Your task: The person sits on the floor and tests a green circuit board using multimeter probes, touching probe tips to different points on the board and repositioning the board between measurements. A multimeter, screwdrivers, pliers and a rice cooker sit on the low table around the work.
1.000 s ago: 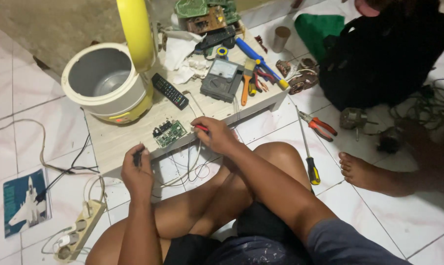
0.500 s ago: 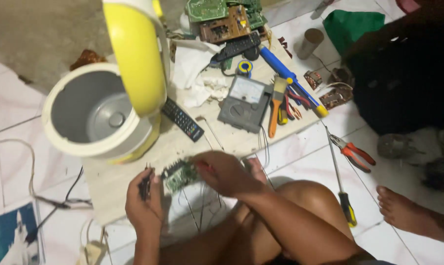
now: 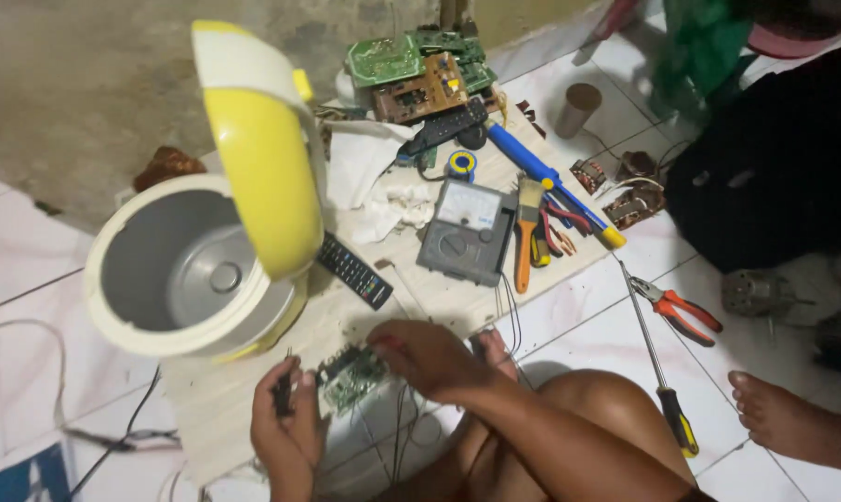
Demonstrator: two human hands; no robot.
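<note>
You sit on a white tiled floor with a low pale wooden board as your surface (image 3: 253, 400). Your landmark is the round cream and yellow rice cooker (image 3: 192, 270), standing on the surface's far left with its yellow lid raised. Just below and right of the cooker, a small green circuit board (image 3: 350, 376) lies at the surface's near edge. Your right hand (image 3: 425, 358) rests its fingers on the board's right end, grip curled loosely over it. Your left hand (image 3: 285, 423), directly below the cooker, has its grip closed around a thin dark tool (image 3: 281, 390), held upright just left of the board. Right of the cooker lie a black remote control (image 3: 353, 270) and, beyond it, a grey analogue meter (image 3: 465, 232). Farther right, an orange-handled brush (image 3: 526, 232) lies beside the meter.
</note>
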